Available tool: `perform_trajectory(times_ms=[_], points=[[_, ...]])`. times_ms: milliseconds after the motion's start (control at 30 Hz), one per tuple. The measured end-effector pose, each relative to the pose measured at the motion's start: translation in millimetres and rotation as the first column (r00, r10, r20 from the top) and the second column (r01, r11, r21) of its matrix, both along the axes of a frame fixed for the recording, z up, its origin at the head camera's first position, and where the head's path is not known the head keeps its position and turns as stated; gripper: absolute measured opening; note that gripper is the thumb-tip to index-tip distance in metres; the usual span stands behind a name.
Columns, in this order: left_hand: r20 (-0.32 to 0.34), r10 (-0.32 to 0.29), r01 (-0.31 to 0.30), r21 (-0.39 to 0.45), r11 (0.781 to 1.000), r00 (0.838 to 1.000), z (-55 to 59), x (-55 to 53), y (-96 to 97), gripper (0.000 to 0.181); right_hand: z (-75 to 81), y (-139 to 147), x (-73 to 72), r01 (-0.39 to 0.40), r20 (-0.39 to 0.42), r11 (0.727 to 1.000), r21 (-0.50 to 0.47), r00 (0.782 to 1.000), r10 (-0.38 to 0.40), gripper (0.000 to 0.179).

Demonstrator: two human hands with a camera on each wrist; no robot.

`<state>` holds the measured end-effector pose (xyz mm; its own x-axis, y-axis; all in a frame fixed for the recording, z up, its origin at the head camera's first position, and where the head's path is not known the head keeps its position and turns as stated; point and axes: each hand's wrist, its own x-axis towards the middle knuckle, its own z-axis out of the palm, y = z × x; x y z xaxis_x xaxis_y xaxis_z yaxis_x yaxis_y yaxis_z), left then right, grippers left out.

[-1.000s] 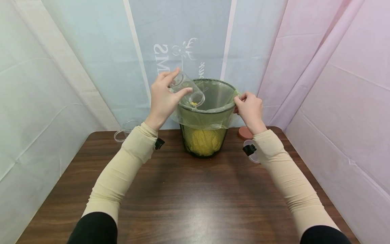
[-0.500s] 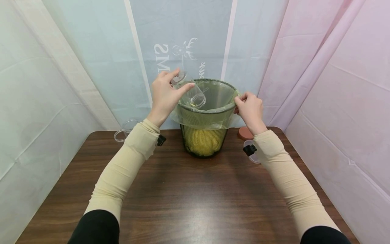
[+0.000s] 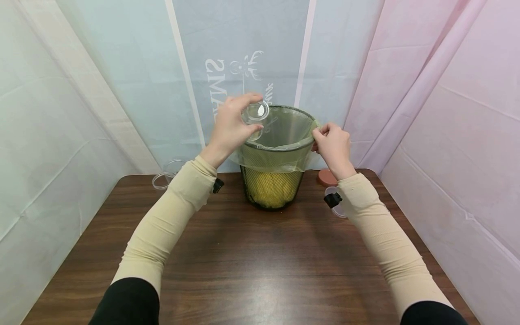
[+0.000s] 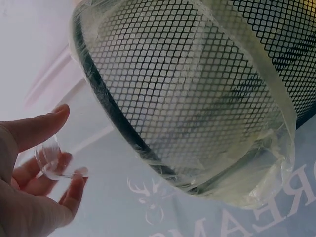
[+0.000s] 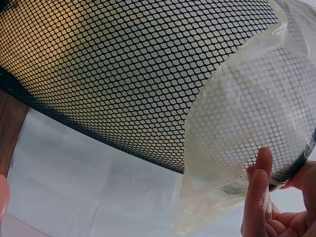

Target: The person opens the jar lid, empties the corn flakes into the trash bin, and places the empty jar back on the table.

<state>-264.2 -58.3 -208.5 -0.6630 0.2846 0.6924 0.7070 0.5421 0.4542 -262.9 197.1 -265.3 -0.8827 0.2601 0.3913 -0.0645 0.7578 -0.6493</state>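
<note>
My left hand (image 3: 233,126) holds a clear plastic jar (image 3: 257,111) between thumb and fingers, over the left rim of a dark mesh wastebasket (image 3: 273,149). In the left wrist view the jar (image 4: 49,158) shows only as a faint clear wall among the fingers. A thin greenish bag (image 3: 288,122) lines the basket and folds over its rim. Yellow stuff (image 3: 271,187) fills the bottom, seen through the mesh. On the right side of the rim, my right hand (image 3: 334,146) pinches the bag and rim; in the right wrist view its fingers (image 5: 259,192) lie against the folded liner.
The basket stands at the back of a brown wooden table (image 3: 260,262). A clear container (image 3: 174,166) and a clear ring-shaped piece (image 3: 160,181) sit at the back left. Near my right wrist lie a reddish-brown lid (image 3: 327,177) and a clear round lid (image 3: 340,210). Cloth hangs behind.
My left hand has moved slightly right and turned the jar, which was slanted mouth-down into the basket with yellow bits near its mouth. My right hand has stayed on the rim.
</note>
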Motion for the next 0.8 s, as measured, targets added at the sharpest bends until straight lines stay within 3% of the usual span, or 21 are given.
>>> perform_trajectory(times_ms=[267,567,800], points=[[0.005,-0.044,0.044,-0.026,0.999,0.999,1.6,2.2,3.8,0.061,0.1,0.4,-0.4,-0.002,0.000,1.000,-0.007,1.000,0.002,0.028],[0.010,0.079,-0.080,0.076,0.994,0.997,1.7,0.2,0.9,0.060,0.0,0.1,0.6,0.001,0.006,1.000,-0.003,1.000,-0.001,0.028],[0.062,0.134,-0.145,0.214,0.966,0.989,-3.0,-0.9,-3.5,0.058,0.7,-0.6,0.2,-0.001,0.010,1.000,-0.007,1.000,0.001,0.029]])
